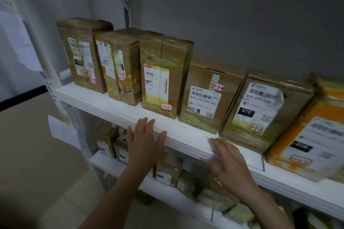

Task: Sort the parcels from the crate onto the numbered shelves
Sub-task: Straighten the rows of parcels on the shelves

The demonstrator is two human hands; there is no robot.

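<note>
The orange parcel [312,141] at the far right is cut off by the frame edge and blurred, so its label cannot be read. The right hand [229,161] is smeared by motion. Its fingers are seen straight and spread, flat against the front lip of the upper shelf [111,106], and nothing is held. The lower parcels [167,169] on the lower shelf [109,165] are partly hidden behind the upper shelf and the forearms, and their labels are too small to make out. Of the red-framed tags [166,106], only 3-2-3, 3-2-4 and 3-2-5 can be read with confidence.

Five brown parcels [163,74] are stood in a close row on the white upper shelf, left of the orange one. The three on the left are taller, the next two lower. A grey wall [242,24] is seen behind, a pale floor [37,154] below, and papers [18,42] are hung at the left beside the post [54,83].

A bare strip of shelf is left in front of the row. The left hand [146,141] is laid over that front edge below the third parcel, fingers straight, thumb out, gripping nothing. Open room is seen above the two lower brown parcels.
</note>
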